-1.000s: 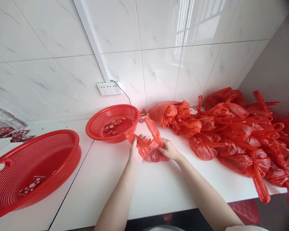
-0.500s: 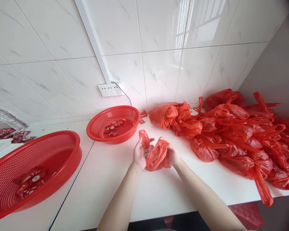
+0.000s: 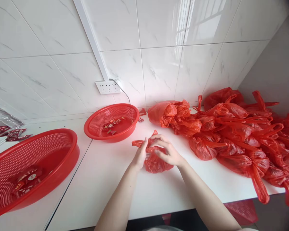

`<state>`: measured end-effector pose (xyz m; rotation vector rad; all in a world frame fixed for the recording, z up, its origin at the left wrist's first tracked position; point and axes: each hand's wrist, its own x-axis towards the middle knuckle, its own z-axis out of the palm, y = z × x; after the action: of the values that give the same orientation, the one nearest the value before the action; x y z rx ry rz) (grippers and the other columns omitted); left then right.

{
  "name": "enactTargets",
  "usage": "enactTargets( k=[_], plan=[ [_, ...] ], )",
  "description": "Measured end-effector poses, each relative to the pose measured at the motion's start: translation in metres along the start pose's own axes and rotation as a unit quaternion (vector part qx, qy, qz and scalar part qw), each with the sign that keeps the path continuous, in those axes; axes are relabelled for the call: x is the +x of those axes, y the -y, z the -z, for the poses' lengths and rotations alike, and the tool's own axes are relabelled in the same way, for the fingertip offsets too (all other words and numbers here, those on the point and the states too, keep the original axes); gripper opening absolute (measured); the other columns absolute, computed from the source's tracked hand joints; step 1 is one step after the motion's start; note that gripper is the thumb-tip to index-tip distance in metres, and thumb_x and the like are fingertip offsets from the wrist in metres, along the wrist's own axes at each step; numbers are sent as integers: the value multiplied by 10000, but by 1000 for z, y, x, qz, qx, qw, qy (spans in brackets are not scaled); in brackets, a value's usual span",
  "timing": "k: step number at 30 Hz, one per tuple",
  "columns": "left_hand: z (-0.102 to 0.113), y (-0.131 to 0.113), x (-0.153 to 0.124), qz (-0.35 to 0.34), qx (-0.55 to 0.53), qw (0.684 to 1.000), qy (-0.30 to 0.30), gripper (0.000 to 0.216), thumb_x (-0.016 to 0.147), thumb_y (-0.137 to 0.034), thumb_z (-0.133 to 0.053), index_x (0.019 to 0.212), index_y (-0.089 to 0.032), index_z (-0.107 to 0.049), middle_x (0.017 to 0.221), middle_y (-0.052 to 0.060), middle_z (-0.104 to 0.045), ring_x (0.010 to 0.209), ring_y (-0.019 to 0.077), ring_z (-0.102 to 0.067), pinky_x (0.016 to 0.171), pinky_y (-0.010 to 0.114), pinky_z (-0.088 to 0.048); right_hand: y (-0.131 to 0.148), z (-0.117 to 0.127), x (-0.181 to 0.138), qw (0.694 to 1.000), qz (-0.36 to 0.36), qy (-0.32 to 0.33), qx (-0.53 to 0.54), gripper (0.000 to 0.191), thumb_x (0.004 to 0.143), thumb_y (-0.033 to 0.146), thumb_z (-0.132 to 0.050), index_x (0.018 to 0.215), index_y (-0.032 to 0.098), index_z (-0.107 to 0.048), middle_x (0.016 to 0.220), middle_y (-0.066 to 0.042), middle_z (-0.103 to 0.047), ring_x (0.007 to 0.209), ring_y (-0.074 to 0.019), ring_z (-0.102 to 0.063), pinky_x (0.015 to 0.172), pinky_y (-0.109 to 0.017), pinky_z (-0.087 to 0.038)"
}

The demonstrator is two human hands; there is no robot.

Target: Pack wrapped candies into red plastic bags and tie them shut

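Note:
A small red plastic bag rests on the white table between my hands, its top gathered and one handle loop sticking out to the left. My left hand grips the bag's left side near the top, thumb pointing up and the other fingers partly hidden by the plastic. Over the bag's upper right side, my right hand is open, with its fingers curved and spread apart. The bag's contents cannot be made out through the plastic.
A red perforated basket with several small wrapped packets stands behind my hands. A larger red basket is at left. Many tied red bags are heaped at right. A socket strip with a cable is on the tiled wall.
The bag went from being held with its mouth spread to resting on the table with its top gathered. My right hand moved over its top and its fingers spread.

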<state>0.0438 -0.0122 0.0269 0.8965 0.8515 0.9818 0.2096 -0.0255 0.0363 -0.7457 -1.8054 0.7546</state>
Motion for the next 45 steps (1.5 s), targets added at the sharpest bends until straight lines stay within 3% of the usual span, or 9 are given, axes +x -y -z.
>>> enactTargets(
  k=[3, 7, 12, 20, 23, 26, 31, 38, 45],
  plan=[
    [3, -3, -3, 45, 21, 998, 30, 528, 862, -619, -507, 634, -162, -642, 388, -34, -415, 299, 57, -281, 348, 222, -206, -2, 1, 3, 985, -93, -129, 67, 299, 908, 372, -552, 1184, 267, -602, 1290, -85, -535, 1175, -243, -518, 1011, -435, -417],
    [2, -4, -5, 123, 45, 981, 145, 701, 881, -667, -392, 415, -165, -542, 322, 56, -441, 278, 106, -403, 363, 249, -323, -9, 1, 6, 973, -178, -66, 131, 295, 865, 471, -614, 948, 206, -714, 987, -68, -643, 912, -213, -606, 872, -379, -482],
    [2, -7, 4, 125, -46, 989, 68, 479, 880, -556, -523, 868, -119, -721, 438, 18, -555, 323, 74, -396, 395, 198, -331, -9, 5, 4, 974, -127, -176, 71, 268, 868, 440, -627, 757, 224, -742, 745, -31, -594, 737, -177, -562, 730, -330, -471],
    [5, -14, 6, 42, -208, 977, 30, 243, 851, -317, -655, 1060, -192, -659, 675, -41, -598, 469, 47, -496, 622, 223, -515, -4, 14, -2, 994, -58, 78, 47, 203, 837, 418, -678, 902, 241, -752, 876, -59, -665, 814, -200, -603, 799, -364, -493],
    [6, -13, 4, 30, -158, 986, 38, 256, 854, -378, -633, 1035, -197, -641, 551, -67, -524, 379, 45, -440, 460, 172, -438, -11, 17, -1, 995, -49, 67, 56, 430, 751, 475, -752, 1110, 252, -673, 1164, -88, -631, 1127, -266, -547, 1022, -446, -398],
    [3, -12, 0, 41, -37, 995, 79, 407, 890, -518, -518, 1127, -203, -618, 472, -44, -525, 315, 89, -453, 357, 174, -350, -22, 15, -3, 985, -109, 54, 122, 503, 907, 462, -557, 1372, 288, -471, 1452, -87, -445, 1344, -261, -391, 1119, -491, -280],
    [1, -11, -4, 31, 78, 993, 84, 563, 909, -597, -412, 1263, -189, -572, 468, -18, -568, 298, 132, -492, 364, 230, -412, -31, 1, -7, 958, -148, 122, 213, 590, 903, 284, -554, 1443, 231, -322, 1090, -92, -651, 1009, -222, -629, 923, -446, -474],
    [2, 0, 6, -218, 99, 953, -184, 352, 887, -450, -578, 1119, -203, -673, 806, 55, -726, 687, 165, -700, 658, 242, -542, -25, -5, -6, 981, -135, 66, 119, 592, 880, 221, -575, 1428, 237, -352, 898, -17, -605, 852, -156, -597, 861, -360, -476],
    [4, -2, 12, -265, 106, 953, -103, 415, 943, -500, -438, 1230, -242, -591, 1226, 103, -650, 1035, 211, -657, 834, 304, -527, -28, 0, -5, 956, -211, 134, 150, 676, 864, 361, -630, 1462, 207, -354, 934, -39, -660, 834, -161, -614, 838, -361, -485]
  ],
)
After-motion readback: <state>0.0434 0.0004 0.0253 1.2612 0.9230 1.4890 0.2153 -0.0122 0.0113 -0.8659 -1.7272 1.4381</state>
